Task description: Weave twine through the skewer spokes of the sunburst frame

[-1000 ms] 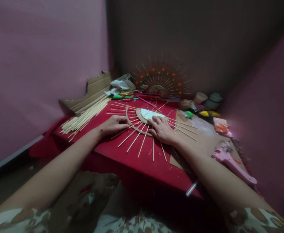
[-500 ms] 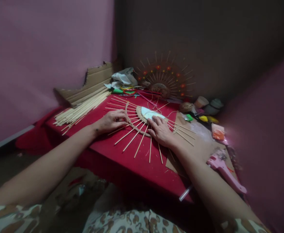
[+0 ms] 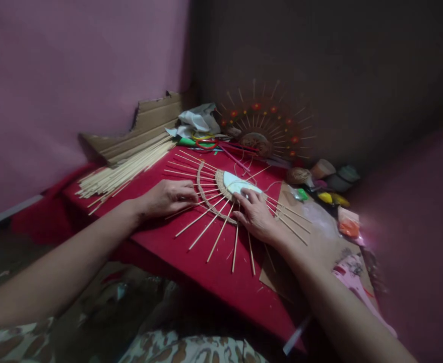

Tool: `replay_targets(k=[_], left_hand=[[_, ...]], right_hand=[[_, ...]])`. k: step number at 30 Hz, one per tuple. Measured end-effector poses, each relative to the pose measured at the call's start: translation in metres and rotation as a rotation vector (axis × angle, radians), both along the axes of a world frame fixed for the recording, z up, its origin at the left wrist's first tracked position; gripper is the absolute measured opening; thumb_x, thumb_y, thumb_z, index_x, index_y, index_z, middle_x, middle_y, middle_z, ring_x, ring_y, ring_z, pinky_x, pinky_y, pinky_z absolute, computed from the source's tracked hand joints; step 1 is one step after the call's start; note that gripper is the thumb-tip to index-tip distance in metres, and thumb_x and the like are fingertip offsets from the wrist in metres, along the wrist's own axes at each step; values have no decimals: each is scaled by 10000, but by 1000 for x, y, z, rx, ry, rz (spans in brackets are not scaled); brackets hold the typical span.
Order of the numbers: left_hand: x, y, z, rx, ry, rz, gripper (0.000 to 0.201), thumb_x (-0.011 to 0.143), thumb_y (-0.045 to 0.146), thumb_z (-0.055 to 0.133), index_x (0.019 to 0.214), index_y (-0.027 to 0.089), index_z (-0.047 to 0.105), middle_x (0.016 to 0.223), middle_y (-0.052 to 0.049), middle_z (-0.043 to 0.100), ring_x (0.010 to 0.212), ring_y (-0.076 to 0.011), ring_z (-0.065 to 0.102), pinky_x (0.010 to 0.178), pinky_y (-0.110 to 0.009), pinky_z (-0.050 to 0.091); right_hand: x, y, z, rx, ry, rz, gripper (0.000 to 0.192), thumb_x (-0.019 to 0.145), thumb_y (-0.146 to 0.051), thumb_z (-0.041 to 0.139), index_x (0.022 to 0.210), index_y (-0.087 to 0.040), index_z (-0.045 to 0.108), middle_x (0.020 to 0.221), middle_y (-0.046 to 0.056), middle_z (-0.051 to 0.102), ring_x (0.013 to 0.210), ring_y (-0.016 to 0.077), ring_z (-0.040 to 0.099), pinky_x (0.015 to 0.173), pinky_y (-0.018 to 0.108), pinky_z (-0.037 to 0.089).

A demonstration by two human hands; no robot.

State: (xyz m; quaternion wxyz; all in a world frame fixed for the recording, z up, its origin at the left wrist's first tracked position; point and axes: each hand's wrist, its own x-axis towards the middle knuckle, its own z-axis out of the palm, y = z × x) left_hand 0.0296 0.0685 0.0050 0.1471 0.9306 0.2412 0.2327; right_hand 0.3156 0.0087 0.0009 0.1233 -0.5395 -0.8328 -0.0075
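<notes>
Here, head view | left hand (image 3: 167, 196) is lying loosely curled on the spokes of the stick sunburst (image 3: 221, 201) on the red table (image 3: 206, 262) | right hand (image 3: 257, 214) is pressing spread fingers on its rim | loose sticks (image 3: 123, 171), cardboard (image 3: 145, 126) and finished sunburst (image 3: 266, 131) are crowding behind.

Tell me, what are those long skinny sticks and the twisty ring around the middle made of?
The sticks look like bare bamboo or wood: pale, matte, straight and thin like skewers. The ring seems to be jute-like twine: tan, rough and ridged. The left hand and right hand rest on them.
</notes>
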Motion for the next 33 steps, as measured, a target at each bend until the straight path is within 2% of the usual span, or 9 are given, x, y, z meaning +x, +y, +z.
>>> replay_targets(k=[3,7,11,14,17,20,26,30,33], left_hand=[[-1,-1,1,32,64,6,245,925,323,473,918,209,690,830,-37,626,679,-106,551,623,-213,398],[-5,-2,3,82,125,-16,238,926,306,467,962,243,694,826,-33,650,678,-119,562,609,-234,388],[-10,-2,3,168,208,8,256,928,326,444,929,256,691,768,-28,633,625,-125,525,583,-256,360],[-12,-5,3,215,255,30,250,914,314,443,893,262,687,715,-22,590,575,-126,458,561,-277,330],[-17,-6,8,199,214,20,234,901,285,454,833,272,678,698,-16,564,566,-128,416,580,-291,318],[-29,-1,20,234,229,21,228,898,289,461,810,273,671,684,-5,557,572,-125,412,620,-298,306],[-53,24,51,546,353,138,228,856,195,448,823,228,671,664,-13,545,580,-140,389,585,-305,280],[-48,44,65,487,337,222,301,843,115,406,882,200,692,771,-15,543,669,-114,447,550,-235,260],[-43,62,65,359,302,264,281,863,119,433,879,159,711,815,-1,564,701,-80,459,585,-186,275]], right_hand=[[-2,4,22,-76,17,48,403,865,-319,581,1236,-163,588,1268,158,546,1157,307,456,968,487,399],[-22,10,40,-147,171,208,171,895,-209,542,960,-171,696,991,93,670,937,206,589,848,366,471],[-46,15,23,-133,387,322,147,883,-154,556,869,-169,701,878,58,677,813,147,614,760,284,488],[-54,17,6,-99,473,337,125,864,-150,579,896,-173,698,886,60,665,827,150,608,767,288,489],[-55,18,-3,-74,499,344,116,840,-133,603,907,-168,691,884,64,652,852,163,594,784,305,485],[-54,18,-3,-73,508,348,124,843,-127,596,923,-163,683,893,70,647,868,171,587,793,316,483],[-55,16,-5,-28,517,374,163,880,-161,553,980,-186,680,896,68,632,851,166,573,763,306,485],[-54,16,-6,-1,501,388,161,892,-187,540,943,-172,692,870,79,623,817,171,564,734,310,483],[-54,16,-7,-6,504,386,169,894,-200,541,931,-166,702,883,90,629,826,177,569,744,317,487]])
